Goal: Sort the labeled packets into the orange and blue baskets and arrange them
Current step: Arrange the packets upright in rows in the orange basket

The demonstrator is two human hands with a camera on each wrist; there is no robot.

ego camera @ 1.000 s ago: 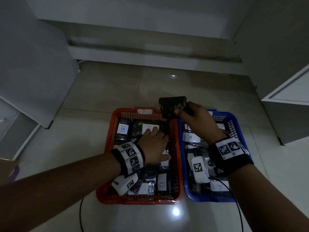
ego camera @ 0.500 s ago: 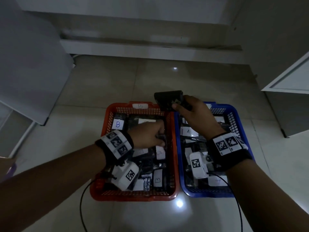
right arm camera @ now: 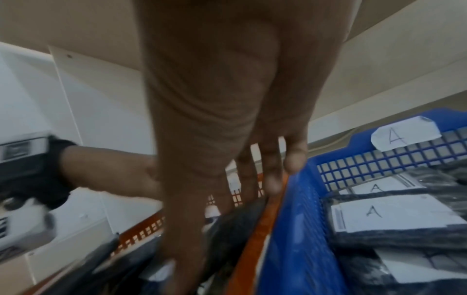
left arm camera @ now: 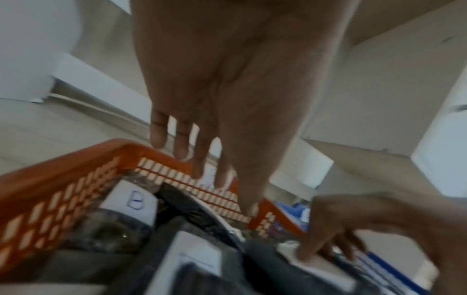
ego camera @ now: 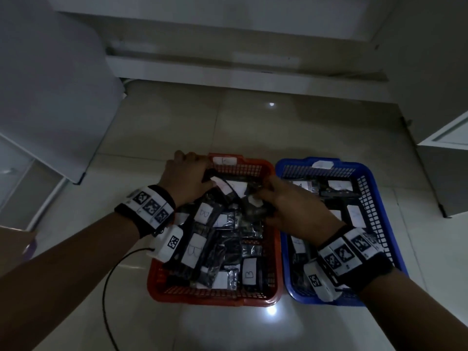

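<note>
The orange basket [ego camera: 212, 297] holds several dark packets with white "B" labels [ego camera: 249, 273]. To its right, the blue basket [ego camera: 374, 188] holds packets labelled "A" [right arm camera: 394, 215]. My left hand [ego camera: 195, 171] lies over the orange basket's far left corner, fingers straight across the rim [left arm camera: 50, 173] and thumb on a packet. My right hand [ego camera: 268, 201] reaches over the wall between the baskets. Its straight fingers press a dark packet [ego camera: 253, 211] down at the orange basket's far right. Nothing is lifted in either hand.
Both baskets stand on a glossy tiled floor [ego camera: 228, 127]. A white cabinet [ego camera: 50, 97] stands at the left and another [ego camera: 443, 160] at the right. A black cable [ego camera: 106, 287] loops on the floor near the orange basket. A cardboard edge [ego camera: 12, 239] shows far left.
My right hand has come down from above the baskets and laid its dark packet into the orange basket. My left hand has slid from the middle packets to the far left corner.
</note>
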